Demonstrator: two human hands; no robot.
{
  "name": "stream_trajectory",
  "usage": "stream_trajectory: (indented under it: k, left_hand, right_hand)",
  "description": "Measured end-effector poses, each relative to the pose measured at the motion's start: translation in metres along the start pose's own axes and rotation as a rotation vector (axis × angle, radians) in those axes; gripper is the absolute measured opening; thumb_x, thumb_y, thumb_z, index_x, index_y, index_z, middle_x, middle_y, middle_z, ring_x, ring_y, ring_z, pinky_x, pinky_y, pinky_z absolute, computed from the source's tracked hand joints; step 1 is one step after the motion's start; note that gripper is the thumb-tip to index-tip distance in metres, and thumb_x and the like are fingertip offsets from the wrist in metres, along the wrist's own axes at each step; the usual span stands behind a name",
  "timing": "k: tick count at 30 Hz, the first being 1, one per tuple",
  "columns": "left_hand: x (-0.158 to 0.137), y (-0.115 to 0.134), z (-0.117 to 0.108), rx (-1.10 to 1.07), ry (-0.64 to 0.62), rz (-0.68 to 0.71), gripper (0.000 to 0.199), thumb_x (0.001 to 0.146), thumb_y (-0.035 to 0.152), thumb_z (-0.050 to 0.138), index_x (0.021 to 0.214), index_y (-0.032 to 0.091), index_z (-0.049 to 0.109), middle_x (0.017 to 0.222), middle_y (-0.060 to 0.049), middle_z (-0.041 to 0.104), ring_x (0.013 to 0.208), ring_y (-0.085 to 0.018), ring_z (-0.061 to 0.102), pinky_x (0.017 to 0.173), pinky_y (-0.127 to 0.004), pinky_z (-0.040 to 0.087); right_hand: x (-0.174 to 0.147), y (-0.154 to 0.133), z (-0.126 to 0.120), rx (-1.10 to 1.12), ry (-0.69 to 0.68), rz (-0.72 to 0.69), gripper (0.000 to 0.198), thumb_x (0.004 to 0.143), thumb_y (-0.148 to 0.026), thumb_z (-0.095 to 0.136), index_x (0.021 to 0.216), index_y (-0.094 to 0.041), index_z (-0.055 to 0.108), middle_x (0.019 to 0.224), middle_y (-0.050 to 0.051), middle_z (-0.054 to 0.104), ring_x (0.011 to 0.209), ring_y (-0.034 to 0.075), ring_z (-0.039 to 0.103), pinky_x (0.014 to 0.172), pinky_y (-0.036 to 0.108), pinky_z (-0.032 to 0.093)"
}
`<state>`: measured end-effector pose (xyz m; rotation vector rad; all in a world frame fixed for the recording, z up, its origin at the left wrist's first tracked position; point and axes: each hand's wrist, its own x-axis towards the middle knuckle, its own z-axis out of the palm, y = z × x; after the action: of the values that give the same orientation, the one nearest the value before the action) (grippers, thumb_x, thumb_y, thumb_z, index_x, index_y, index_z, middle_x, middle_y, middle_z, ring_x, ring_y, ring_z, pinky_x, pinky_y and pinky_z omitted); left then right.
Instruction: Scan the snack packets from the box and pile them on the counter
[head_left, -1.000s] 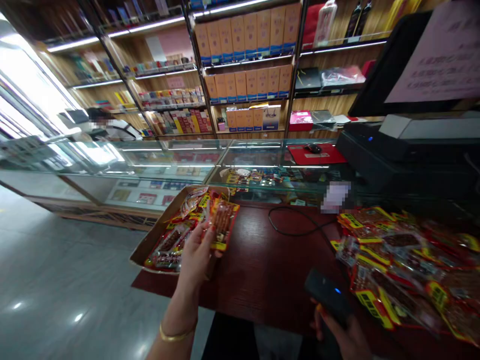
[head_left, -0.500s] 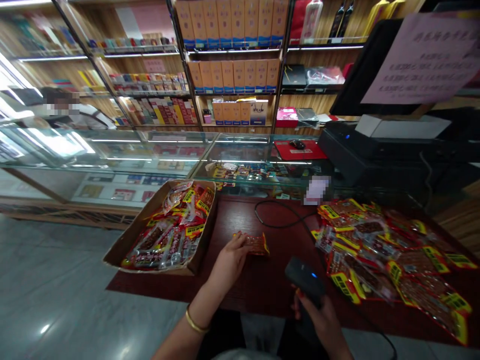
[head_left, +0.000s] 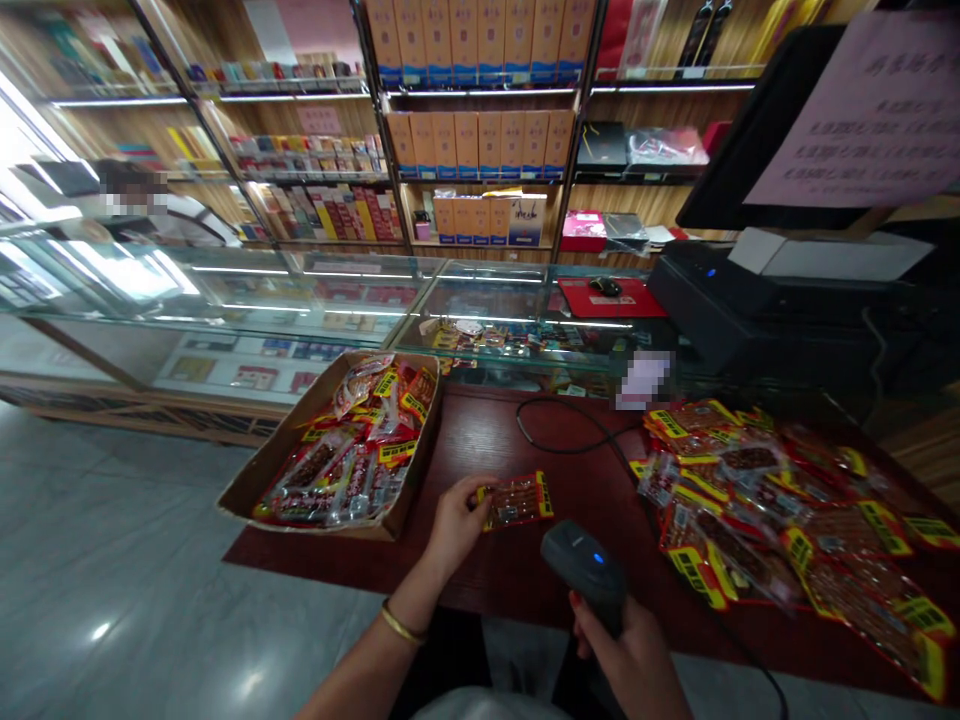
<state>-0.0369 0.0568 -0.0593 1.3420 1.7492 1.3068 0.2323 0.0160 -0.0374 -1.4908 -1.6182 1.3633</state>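
Note:
Between thumb and fingers, my left hand [head_left: 456, 520] pinches the left end of a snack packet [head_left: 517, 500], a clear, red and yellow pouch with brown sticks inside, low over the dark red table [head_left: 480, 430]. My right hand [head_left: 626, 640] is wrapped round the handle of a black barcode scanner [head_left: 585, 565] with a blue light on top. The scanner's head points left toward the packet, a short way apart from it. To the left stands a cardboard box [head_left: 401, 525] full of similar packets. A loose pile of packets [head_left: 757, 500] covers the table's right side.
A black cable [head_left: 540, 450] loops across the table. Behind it run glass display counters [head_left: 330, 275], with a red mouse pad [head_left: 622, 300] and a black monitor [head_left: 757, 130] at the right. A person [head_left: 180, 215] is at the far left, by stocked shelves.
My left hand now grips the packet by its left end, showing more of its face, where before the fingers lay over it. The scanner has moved left, closer to the packet.

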Motion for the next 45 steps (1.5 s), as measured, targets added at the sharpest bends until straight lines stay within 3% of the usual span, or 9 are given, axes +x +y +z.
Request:
stream_trajectory:
  k: [5,17,23,27,31,36,40,43,45]
  left_hand:
    - [-0.001,0.004,-0.001,-0.011,0.039,-0.031,0.020,0.079,0.016,0.064,0.093,0.019,0.077,0.093,-0.006,0.076,0.083,-0.019,0.069,0.074,-0.028,0.053]
    - [0.001,0.006,-0.001,-0.051,0.062,-0.021,0.017,0.076,0.020,0.063,0.087,0.020,0.076,0.095,-0.006,0.076,0.091,-0.020,0.070,0.080,-0.029,0.054]
    - [0.012,0.015,0.011,-0.289,-0.024,-0.178,0.017,0.071,0.030,0.073,0.082,0.018,0.073,0.082,-0.004,0.075,0.076,-0.019,0.069,0.072,-0.029,0.054]
    - [0.038,0.048,0.059,-0.505,-0.208,-0.212,0.023,0.068,0.030,0.080,0.085,0.017,0.072,0.080,-0.002,0.075,0.072,-0.016,0.068,0.068,-0.025,0.052]
    - [0.075,0.100,0.142,-0.728,-0.356,-0.246,0.033,0.062,0.033,0.088,0.083,0.016,0.070,0.075,-0.002,0.071,0.064,-0.013,0.064,0.063,-0.024,0.052]
    - [0.105,0.153,0.210,-0.802,-0.552,-0.225,0.034,0.064,0.025,0.088,0.092,0.013,0.072,0.088,-0.009,0.075,0.073,-0.015,0.070,0.078,-0.032,0.058]
    - [0.090,0.161,0.154,-0.584,-0.498,-0.016,0.030,0.075,0.020,0.079,0.104,0.015,0.075,0.105,-0.012,0.077,0.091,-0.019,0.072,0.088,-0.032,0.057]
    - [0.079,0.143,0.049,-0.094,-0.158,0.232,0.033,0.088,0.030,0.065,0.118,0.020,0.073,0.119,-0.009,0.075,0.103,-0.022,0.071,0.096,-0.035,0.055]
    - [0.074,0.123,-0.029,0.240,0.101,0.211,0.037,0.092,0.034,0.059,0.124,0.020,0.070,0.122,-0.010,0.074,0.109,-0.025,0.070,0.101,-0.039,0.052]
  right_hand:
    - [-0.015,-0.012,0.006,-0.058,0.080,-0.042,0.054,0.082,-0.075,0.060,0.065,-0.024,0.069,0.051,0.006,0.069,0.050,0.026,0.067,0.058,0.033,0.050]
    - [-0.021,0.000,-0.006,-0.092,0.150,-0.012,0.049,0.077,-0.074,0.065,0.062,-0.027,0.067,0.050,0.007,0.069,0.048,0.027,0.067,0.055,0.034,0.050]
    - [0.007,0.024,-0.007,0.292,0.047,0.025,0.057,0.076,-0.074,0.071,0.074,-0.018,0.073,0.052,0.003,0.068,0.046,0.020,0.064,0.054,0.030,0.052]
    - [0.018,0.039,-0.008,0.574,0.090,-0.004,0.055,0.074,-0.067,0.079,0.091,-0.015,0.074,0.054,-0.001,0.067,0.041,0.013,0.058,0.051,0.028,0.051]
    - [0.017,0.047,-0.008,0.666,0.095,-0.002,0.051,0.071,-0.063,0.085,0.086,-0.015,0.075,0.053,-0.001,0.067,0.039,0.012,0.058,0.044,0.023,0.046]
    - [0.016,0.052,-0.008,0.720,0.125,-0.024,0.048,0.070,-0.062,0.085,0.086,-0.018,0.075,0.053,-0.001,0.067,0.039,0.013,0.058,0.043,0.023,0.045]
    - [0.018,0.052,-0.010,0.691,0.097,-0.043,0.047,0.073,-0.061,0.084,0.088,-0.016,0.076,0.055,0.001,0.068,0.042,0.015,0.060,0.046,0.026,0.048]
    - [0.017,0.048,-0.014,0.641,0.032,-0.048,0.048,0.077,-0.060,0.081,0.089,-0.014,0.078,0.055,0.001,0.068,0.044,0.015,0.061,0.054,0.030,0.053]
    - [0.013,0.045,-0.017,0.613,0.011,-0.035,0.048,0.078,-0.060,0.080,0.086,-0.013,0.078,0.054,0.001,0.067,0.045,0.015,0.060,0.058,0.033,0.055]
